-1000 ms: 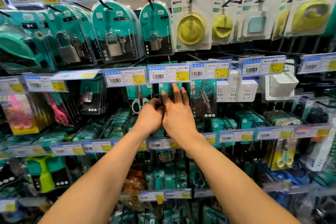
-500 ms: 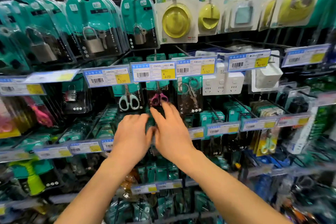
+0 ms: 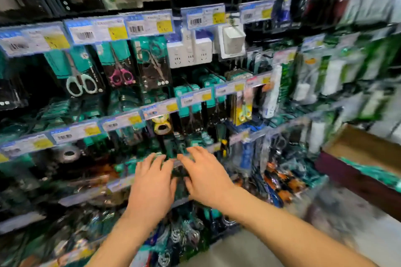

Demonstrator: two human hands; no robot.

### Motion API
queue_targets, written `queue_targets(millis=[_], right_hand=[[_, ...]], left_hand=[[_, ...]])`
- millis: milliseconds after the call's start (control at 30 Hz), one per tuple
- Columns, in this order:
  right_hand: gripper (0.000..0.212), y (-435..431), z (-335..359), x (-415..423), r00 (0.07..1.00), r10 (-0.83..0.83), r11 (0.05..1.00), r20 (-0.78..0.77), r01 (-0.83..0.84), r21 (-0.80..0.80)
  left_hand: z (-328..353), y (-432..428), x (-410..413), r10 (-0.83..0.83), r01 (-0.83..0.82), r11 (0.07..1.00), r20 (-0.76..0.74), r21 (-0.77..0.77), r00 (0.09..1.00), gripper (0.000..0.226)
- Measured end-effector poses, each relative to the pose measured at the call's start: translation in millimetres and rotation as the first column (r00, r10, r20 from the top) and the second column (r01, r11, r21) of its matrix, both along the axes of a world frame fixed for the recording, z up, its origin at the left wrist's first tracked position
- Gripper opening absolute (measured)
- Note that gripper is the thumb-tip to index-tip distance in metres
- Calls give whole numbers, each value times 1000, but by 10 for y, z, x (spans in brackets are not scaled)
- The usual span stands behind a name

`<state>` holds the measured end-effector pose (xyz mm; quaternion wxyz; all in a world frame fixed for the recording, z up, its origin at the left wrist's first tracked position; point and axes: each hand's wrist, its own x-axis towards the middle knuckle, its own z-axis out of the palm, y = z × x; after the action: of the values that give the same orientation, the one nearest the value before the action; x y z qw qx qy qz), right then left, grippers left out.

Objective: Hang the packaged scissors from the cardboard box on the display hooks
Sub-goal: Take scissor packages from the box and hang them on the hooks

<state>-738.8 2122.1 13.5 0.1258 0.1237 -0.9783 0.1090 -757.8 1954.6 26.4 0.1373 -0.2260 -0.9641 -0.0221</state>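
Your left hand (image 3: 152, 182) and right hand (image 3: 206, 178) hang empty, fingers loosely spread, below the hung pink scissors pack (image 3: 119, 67), probably free for the cardboard box (image 3: 364, 147) to its lower right.

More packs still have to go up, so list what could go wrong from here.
1. The left hand and right hand sit open close to price tags and tightly hung packs; a careless move could snag or knock packs loose.
2. The cardboard box lies at the far right edge and the view is blurred, so a reach for it may be misjudged.
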Motion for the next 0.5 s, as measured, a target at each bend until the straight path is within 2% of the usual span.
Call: queue_targets(millis=[167, 233, 333, 500], right_hand=[[65, 603, -335, 662, 947, -200, 978, 250, 178, 106], [64, 826, -417, 868, 911, -245, 967, 332, 205, 151], [67, 1196, -551, 1133, 895, -289, 955, 341, 243, 172], [63, 1878, -686, 1546, 878, -340, 938, 338, 294, 181]], left_hand=[[-583, 454, 410, -22, 59, 989, 257, -138, 966, 55], [-675, 666, 592, -50, 104, 978, 279, -181, 959, 61], [-663, 1034, 813, -66, 138, 973, 348, -187, 935, 61], [-645, 1752, 1133, -123, 201, 959, 343, -201, 931, 62]])
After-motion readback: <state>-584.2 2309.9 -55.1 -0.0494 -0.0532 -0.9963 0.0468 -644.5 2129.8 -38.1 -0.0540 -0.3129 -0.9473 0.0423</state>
